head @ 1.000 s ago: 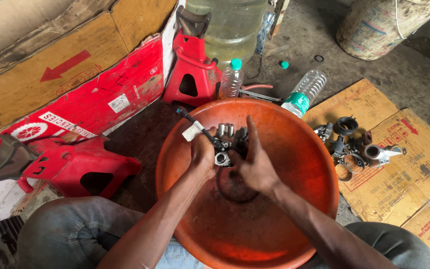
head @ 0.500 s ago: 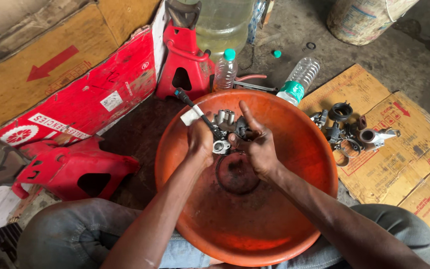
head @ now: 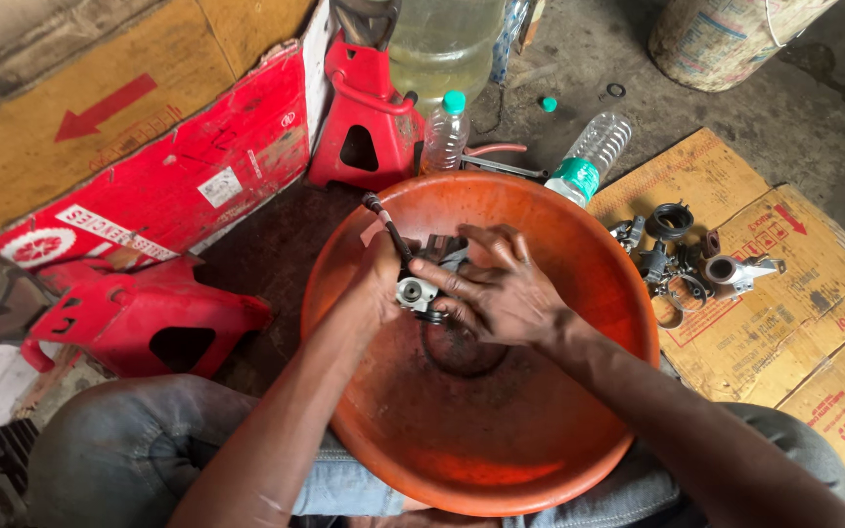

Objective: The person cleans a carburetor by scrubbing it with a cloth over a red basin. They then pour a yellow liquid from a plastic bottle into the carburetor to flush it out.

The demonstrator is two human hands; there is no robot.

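Both my hands work over a large orange plastic basin point(head: 579, 293) resting between my knees. My left hand point(head: 378, 284) grips a small grey metal engine part point(head: 416, 289) from the left, and a thin black brush handle point(head: 385, 223) sticks up past its fingers. My right hand point(head: 496, 288) lies across the same metal part from the right, fingers spread over it. A dark round stain of liquid point(head: 462, 342) sits in the basin's bottom under the hands.
Loose metal engine pieces point(head: 682, 259) lie on flattened cardboard point(head: 784, 323) to the right. Behind the basin stand a red jack stand point(head: 364, 117), a small capped bottle point(head: 445, 132), a large jug of yellowish liquid point(head: 442, 44) and a lying bottle point(head: 589, 161). Red plastic panels point(head: 139, 313) lie left.
My right hand has slid over the top of the metal part, covering more of it. The view has shifted so the basin sits lower and further right.
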